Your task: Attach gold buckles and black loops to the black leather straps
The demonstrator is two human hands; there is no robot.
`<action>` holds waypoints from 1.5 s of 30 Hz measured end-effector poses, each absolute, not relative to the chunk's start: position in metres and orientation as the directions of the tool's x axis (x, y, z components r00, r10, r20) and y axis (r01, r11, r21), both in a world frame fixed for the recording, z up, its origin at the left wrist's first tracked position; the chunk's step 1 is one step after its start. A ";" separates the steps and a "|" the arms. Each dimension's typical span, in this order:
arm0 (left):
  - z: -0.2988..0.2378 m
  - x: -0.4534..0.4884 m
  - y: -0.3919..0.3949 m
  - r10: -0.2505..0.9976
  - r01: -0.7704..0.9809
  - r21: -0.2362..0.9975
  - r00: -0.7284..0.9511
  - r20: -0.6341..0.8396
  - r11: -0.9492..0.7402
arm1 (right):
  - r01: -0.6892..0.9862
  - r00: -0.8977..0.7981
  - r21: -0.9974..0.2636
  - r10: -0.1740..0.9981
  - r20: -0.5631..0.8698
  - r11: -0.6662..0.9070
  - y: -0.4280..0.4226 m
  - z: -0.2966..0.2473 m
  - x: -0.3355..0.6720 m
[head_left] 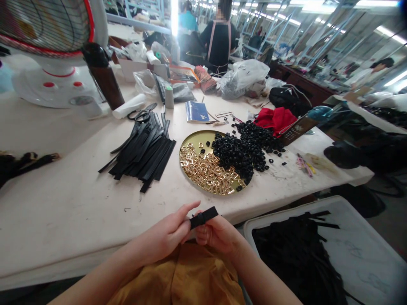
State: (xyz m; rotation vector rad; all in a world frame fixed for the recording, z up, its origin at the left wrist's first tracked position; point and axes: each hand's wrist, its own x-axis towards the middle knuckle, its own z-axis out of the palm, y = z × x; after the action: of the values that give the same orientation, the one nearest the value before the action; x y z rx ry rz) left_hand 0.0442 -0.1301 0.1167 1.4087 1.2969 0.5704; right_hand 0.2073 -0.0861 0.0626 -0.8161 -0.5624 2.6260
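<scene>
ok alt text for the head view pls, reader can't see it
A person's bare left hand and right hand hold a flat black strap by a pale worktable. Beyond lie flat black strips and a round gold tray of small gold buckles, with black rings heaped over its rim.

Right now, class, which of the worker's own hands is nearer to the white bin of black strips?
Right. The right hand is just to the left of the white bin; the left hand is farther left, beyond the right.
</scene>
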 end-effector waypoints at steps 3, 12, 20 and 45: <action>0.116 0.048 -0.131 0.916 0.404 0.899 0.274 -0.294 0.168 | -0.130 -0.790 -0.474 0.380 -0.481 -0.871 -0.091 0.055 0.202; 0.097 0.041 -0.119 0.951 0.575 0.800 0.115 -0.288 0.172 | 0.352 -0.440 -0.935 0.890 -0.120 0.048 -0.045 0.048 0.218; 0.085 0.040 -0.118 0.948 0.332 0.901 0.054 -0.314 0.279 | 0.792 -0.513 -0.346 0.856 0.069 0.503 -0.007 0.054 0.219; 0.092 0.043 -0.100 0.880 -0.196 0.859 0.144 -0.452 0.473 | -0.186 -0.727 -0.733 0.593 -0.346 -0.655 -0.064 0.064 0.198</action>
State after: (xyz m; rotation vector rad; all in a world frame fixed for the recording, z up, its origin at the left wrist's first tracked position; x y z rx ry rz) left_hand 0.0427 -0.0996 0.0918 0.7356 1.1710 0.8857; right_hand 0.1979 -0.0642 0.0644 -0.8061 -0.9613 2.3744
